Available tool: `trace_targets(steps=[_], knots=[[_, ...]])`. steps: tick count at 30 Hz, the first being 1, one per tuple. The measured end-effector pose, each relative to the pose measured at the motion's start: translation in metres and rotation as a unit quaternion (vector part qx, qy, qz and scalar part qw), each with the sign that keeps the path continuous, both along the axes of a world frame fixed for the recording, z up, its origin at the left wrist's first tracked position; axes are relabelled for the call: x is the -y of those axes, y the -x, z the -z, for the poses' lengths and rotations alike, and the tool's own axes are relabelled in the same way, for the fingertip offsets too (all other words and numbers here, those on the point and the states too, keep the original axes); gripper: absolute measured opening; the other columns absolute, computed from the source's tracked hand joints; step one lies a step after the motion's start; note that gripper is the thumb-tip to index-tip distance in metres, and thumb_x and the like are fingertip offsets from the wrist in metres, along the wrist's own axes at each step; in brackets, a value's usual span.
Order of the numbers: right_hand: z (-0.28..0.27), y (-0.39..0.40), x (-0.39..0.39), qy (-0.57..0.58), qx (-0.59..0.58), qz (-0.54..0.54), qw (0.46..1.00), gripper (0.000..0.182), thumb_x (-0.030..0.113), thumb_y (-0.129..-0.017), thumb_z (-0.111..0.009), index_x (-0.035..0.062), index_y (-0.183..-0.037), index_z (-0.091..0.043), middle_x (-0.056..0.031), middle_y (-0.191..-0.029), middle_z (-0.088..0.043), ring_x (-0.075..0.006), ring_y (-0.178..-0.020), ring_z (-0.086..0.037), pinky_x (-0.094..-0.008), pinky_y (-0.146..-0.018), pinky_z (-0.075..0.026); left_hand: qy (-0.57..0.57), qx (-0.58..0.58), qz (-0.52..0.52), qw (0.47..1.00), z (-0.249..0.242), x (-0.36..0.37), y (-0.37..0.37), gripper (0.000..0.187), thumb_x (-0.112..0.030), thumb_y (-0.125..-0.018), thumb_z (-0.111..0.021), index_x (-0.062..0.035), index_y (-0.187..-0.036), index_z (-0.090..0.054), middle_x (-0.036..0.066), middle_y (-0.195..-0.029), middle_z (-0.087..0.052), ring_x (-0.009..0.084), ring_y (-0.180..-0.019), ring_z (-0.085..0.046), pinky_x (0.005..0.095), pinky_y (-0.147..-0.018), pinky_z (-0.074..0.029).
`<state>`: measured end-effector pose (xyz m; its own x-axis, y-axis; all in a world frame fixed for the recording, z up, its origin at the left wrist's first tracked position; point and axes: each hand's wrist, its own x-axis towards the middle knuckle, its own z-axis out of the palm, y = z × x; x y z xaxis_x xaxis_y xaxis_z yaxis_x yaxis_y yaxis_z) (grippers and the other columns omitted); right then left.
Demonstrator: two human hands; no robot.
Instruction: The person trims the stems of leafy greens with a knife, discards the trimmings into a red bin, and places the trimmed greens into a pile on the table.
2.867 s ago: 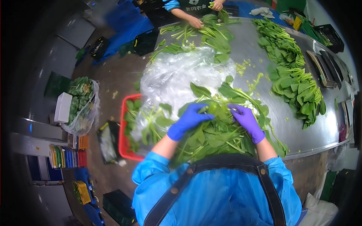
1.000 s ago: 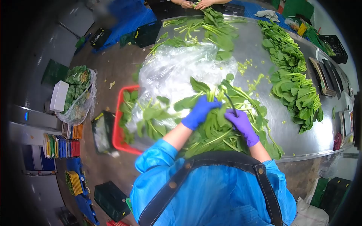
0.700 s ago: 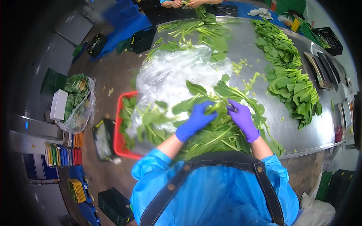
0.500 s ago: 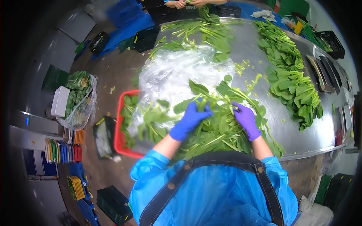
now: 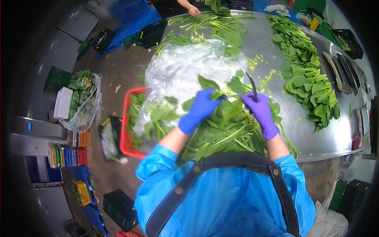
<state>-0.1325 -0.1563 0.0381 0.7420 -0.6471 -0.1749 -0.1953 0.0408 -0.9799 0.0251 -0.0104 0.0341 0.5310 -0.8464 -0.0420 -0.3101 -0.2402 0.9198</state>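
Observation:
My left hand (image 5: 202, 106), in a blue glove, is closed round the stems of some leafy greens near the middle of the view. A curved dark blade (image 5: 252, 85) sticks up from my right hand (image 5: 259, 111), which wears a purple glove and is closed on this knife. Its fingertips are beside a green leaf stalk between the two hands. Under both hands lies a heap of loose leafy greens (image 5: 225, 138). Beyond them is crumpled clear plastic (image 5: 177, 67) on the metal table (image 5: 264, 59).
A red crate (image 5: 125, 134) with greens stands at the left. Rows of greens (image 5: 312, 91) lie along the right side, with small yellow-green scraps (image 5: 254, 62) nearer the middle. Another person's hand (image 5: 194, 10) is at the far edge, by more greens (image 5: 227, 31).
The knife blade now shows upright at my right hand. My left hand has shifted slightly up and closed round stems. At the far edge, the other person's hand has moved.

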Motion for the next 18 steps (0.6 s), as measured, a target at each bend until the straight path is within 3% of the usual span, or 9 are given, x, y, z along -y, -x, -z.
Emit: trace_targets(steps=[1,4,5,7,8,9,11,17,18], knots=[[-0.005,0.002,0.005,0.001,0.001,0.0,1.0,0.035,0.027,-0.081,-0.068,-0.0007,-0.102,-0.062,-0.0003,-0.061,-0.058,-0.004,-0.046,-0.049,-0.0174,-0.04,-0.034,0.001,0.001,0.0,1.0,0.001,-0.003,-0.006,0.021,-0.005,-0.076,-0.063,-0.0067,-0.097,-0.064,0.008,-0.094,-0.066,0.0173,-0.082,-0.062,0.0296,-0.075,-0.049],[-0.011,0.008,0.026,-0.053,0.06,0.026,0.996,0.023,0.023,-0.083,-0.066,0.006,-0.098,-0.068,-0.0001,-0.059,-0.057,-0.0029,-0.048,-0.05,-0.0175,-0.042,-0.034,0.144,0.383,-0.084,0.909,-0.003,0.0,-0.026,0.031,0.001,-0.076,-0.061,-0.0048,-0.106,-0.062,0.008,-0.11,-0.062,0.0154,-0.099,-0.058,0.0284,-0.087,-0.045],[-0.012,0.006,0.026,-0.052,0.061,0.028,0.996,0.023,0.023,-0.083,-0.066,0.006,-0.098,-0.068,-0.0001,-0.059,-0.057,-0.0029,-0.048,-0.05,-0.0175,-0.042,-0.034,0.146,0.384,-0.083,0.908,-0.005,0.003,-0.024,0.031,0.001,-0.076,-0.061,-0.0048,-0.106,-0.062,0.008,-0.11,-0.062,0.0154,-0.099,-0.058,0.0284,-0.087,-0.045],[-0.019,0.001,0.021,0.04,0.054,0.062,0.996,0.021,0.021,-0.083,-0.065,0.0081,-0.1,-0.068,0.0016,-0.056,-0.055,-0.0034,-0.049,-0.05,-0.0205,-0.044,-0.037,0.153,0.096,-0.026,0.983,-0.017,0.013,-0.01,0.036,0.003,-0.075,-0.061,-0.0057,-0.11,-0.062,0.007,-0.111,-0.062,0.0141,-0.098,-0.057,0.0289,-0.087,-0.046],[0.001,-0.006,0.024,0.199,0.147,0.054,0.967,0.022,0.018,-0.08,-0.068,0.0127,-0.101,-0.068,0.0005,-0.056,-0.057,-0.009,-0.047,-0.052,-0.0257,-0.046,-0.04,0.124,0.027,-0.002,0.992,-0.026,0.017,-0.001,0.036,0.001,-0.078,-0.059,-0.0033,-0.114,-0.06,0.007,-0.114,-0.061,0.0126,-0.097,-0.057,0.0285,-0.087,-0.045],[-0.006,-0.007,0.025,0.201,0.149,0.053,0.967,0.022,0.018,-0.08,-0.068,0.0127,-0.101,-0.068,0.0005,-0.056,-0.057,-0.009,-0.047,-0.052,-0.0257,-0.046,-0.04,0.126,0.029,-0.003,0.992,-0.025,0.024,0.001,0.036,0.001,-0.078,-0.059,-0.0033,-0.114,-0.06,0.007,-0.114,-0.061,0.0126,-0.097,-0.057,0.0285,-0.087,-0.045],[-0.023,-0.004,0.022,0.539,0.112,0.03,0.834,0.026,0.018,-0.075,-0.071,0.016,-0.101,-0.068,-0.003,-0.058,-0.06,-0.0158,-0.049,-0.055,-0.0292,-0.049,-0.043,0.145,-0.083,0.035,0.985,-0.023,0.035,0.006,0.035,-0.004,-0.081,-0.058,0.0003,-0.116,-0.058,0.008,-0.113,-0.061,0.0118,-0.094,-0.058,0.0272,-0.086,-0.046],[-0.029,-0.001,0.04,0.483,0.122,0.117,0.859,0.022,0.017,-0.077,-0.07,0.0141,-0.098,-0.068,-0.0048,-0.057,-0.058,-0.0154,-0.049,-0.055,-0.0299,-0.047,-0.043,0.143,-0.12,0.04,0.982,-0.04,0.049,0.015,0.035,-0.006,-0.081,-0.06,0.0009,-0.115,-0.058,0.008,-0.106,-0.063,0.0127,-0.095,-0.057,0.0273,-0.085,-0.045],[-0.052,0.006,0.043,0.272,0.095,0.081,0.954,0.02,0.017,-0.08,-0.067,0.0119,-0.099,-0.068,-0.0015,-0.058,-0.057,-0.0115,-0.049,-0.052,-0.0261,-0.047,-0.041,0.139,-0.116,0.036,0.983,-0.041,0.05,0.013,0.034,-0.004,-0.081,-0.061,0.0001,-0.115,-0.059,0.007,-0.104,-0.064,0.0108,-0.091,-0.057,0.0258,-0.082,-0.046]])
